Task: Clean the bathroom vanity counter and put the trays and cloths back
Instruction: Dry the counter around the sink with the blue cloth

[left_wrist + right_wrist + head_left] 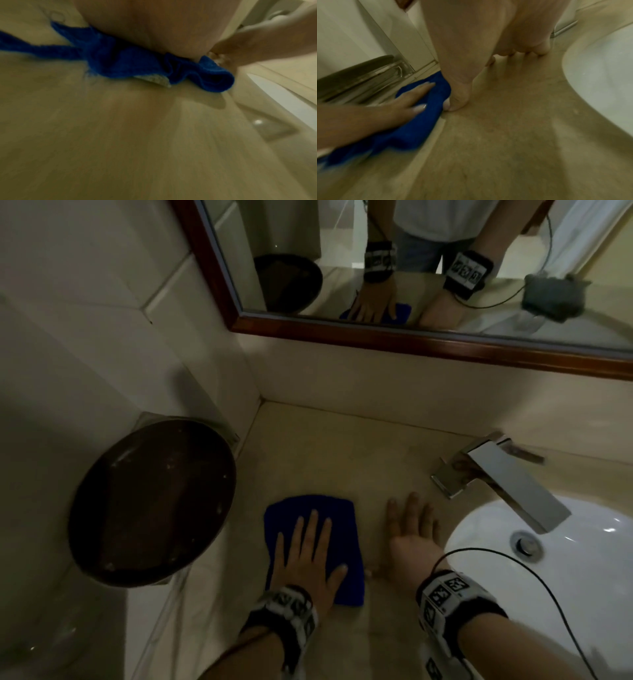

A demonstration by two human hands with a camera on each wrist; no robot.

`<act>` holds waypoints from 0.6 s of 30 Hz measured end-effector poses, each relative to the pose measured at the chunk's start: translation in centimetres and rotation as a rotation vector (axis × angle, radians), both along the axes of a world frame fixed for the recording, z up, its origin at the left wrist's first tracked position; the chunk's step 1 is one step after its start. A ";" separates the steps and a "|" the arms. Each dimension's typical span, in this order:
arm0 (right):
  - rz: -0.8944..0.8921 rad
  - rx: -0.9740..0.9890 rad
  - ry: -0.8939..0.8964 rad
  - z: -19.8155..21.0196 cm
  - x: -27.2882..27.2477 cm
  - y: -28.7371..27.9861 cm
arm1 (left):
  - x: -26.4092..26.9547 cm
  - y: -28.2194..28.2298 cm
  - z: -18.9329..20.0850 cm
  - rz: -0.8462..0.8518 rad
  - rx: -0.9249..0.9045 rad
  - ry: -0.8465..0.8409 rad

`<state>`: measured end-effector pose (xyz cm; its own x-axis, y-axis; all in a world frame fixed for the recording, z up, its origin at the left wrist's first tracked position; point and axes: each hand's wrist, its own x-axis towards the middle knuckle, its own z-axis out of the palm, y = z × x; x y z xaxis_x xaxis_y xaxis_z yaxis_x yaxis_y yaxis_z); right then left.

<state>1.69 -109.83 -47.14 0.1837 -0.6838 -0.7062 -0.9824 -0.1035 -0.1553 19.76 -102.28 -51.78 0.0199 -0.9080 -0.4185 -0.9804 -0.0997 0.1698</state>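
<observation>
We've got the left hand [306, 556] flat on the folded blue microfibre cloth [342, 517], fingers spread and straight, palm pressing it onto the beige stone bench [318, 453]. The right hand [412, 537] sits just right of the cloth, also flat w/ fingers spread, holding nothing, its thumb tip touching the cloth's near right edge. The cloth is on the bench btwn the dark round wooden tray [152, 503] at the left and the white oval sink basin [582, 556] at the right.

Looks like we're mid-wipe. To do it well imo: keep the palm weight even so the whole cloth drags rather than bunches, work in overlapping strokes from the far wall toward the near edge, and get into the corner by the backsplash + around the base of the chrome square faucet [503, 477]. We'd keep the right hand as a brace on the bench, off the bit about to be wiped.

View diffs: the left wrist cam shows the cloth's near edge rumpled into a roll w/ a pale tag poking out, which the head cam doesn't show. The right wrist cam shows the tray sitting on a clear stand, hard to make out from above. Only the head cam gets the wood-framed mirror [376, 337] and the faucet.
</observation>
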 end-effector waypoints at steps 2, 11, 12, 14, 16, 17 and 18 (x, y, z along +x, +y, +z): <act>0.007 -0.012 -0.009 -0.5 -0.2 0.0 | -0.3 -4.1 0.3 0.021 -0.025 -0.051; 0.005 -0.013 -0.010 -0.3 -0.3 0.0 | -1.0 -4.3 0.0 0.005 -0.120 -0.083; 0.003 -0.006 -0.015 -0.1 -0.2 -0.1 | -0.7 -2.6 0.2 -0.008 -0.146 -0.074; -0.004 0.022 -0.030 0.2 -0.2 0.0 | -0.1 0.3 0.3 -0.068 -0.055 -0.086; -0.001 0.032 -0.042 0.3 -0.4 0.1 | 0.6 1.2 0.2 -0.088 -0.007 -0.074; -0.003 0.031 -0.052 0.3 -0.5 0.1 | 0.8 0.9 0.2 -0.090 0.018 -0.060; -0.010 0.028 -0.062 0.3 -0.5 0.1 | 1.0 0.3 0.2 -0.099 0.036 -0.063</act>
